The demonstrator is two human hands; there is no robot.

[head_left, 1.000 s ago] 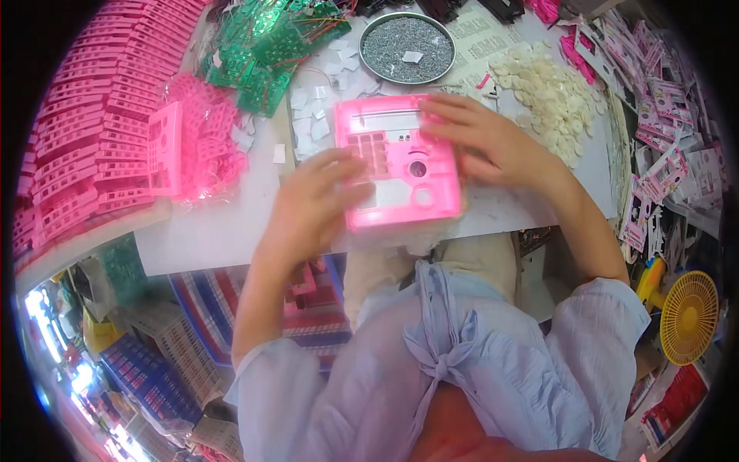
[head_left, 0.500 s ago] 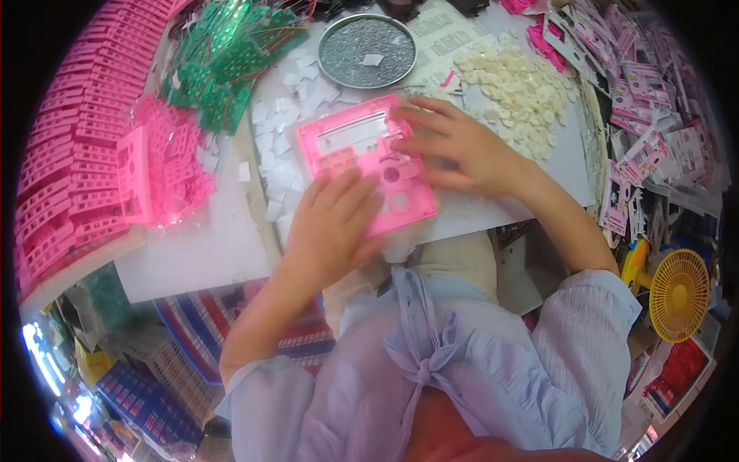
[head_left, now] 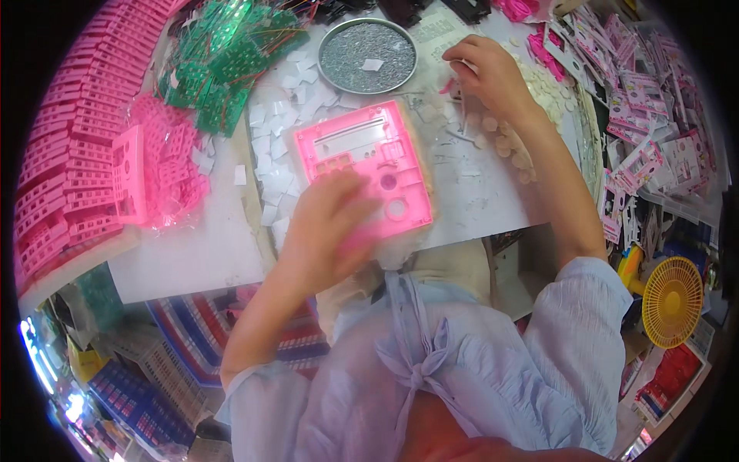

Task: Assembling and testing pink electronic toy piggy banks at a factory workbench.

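Observation:
A pink plastic casing (head_left: 412, 181) lies at a slant on a cloth-like pad near the table's front edge. It has a long slot, a grid of small square openings and round holes. My left hand (head_left: 327, 223) is over its lower left part; motion smears the fingers, so their grip cannot be made out. My right hand (head_left: 493, 81) is off the casing, above the table between the round metal tray and the pile of cream discs (head_left: 504, 138). Its fingers are bent and apart, and I see nothing held in them. A small pink strip (head_left: 446, 86) lies just below the fingertips.
The round tray (head_left: 322, 60) holds small grey metal pieces. White paper squares (head_left: 269, 165) lie left of the casing. Beyond are green circuit boards (head_left: 223, 73) with wires, a pink keypad heap (head_left: 165, 169) and stacked pink casings (head_left: 92, 123). Packaged pieces (head_left: 654, 115) crowd the right.
My right hand has left the casing's right edge and moved up and right toward the cream discs. My left hand stays over the casing, which has barely shifted.

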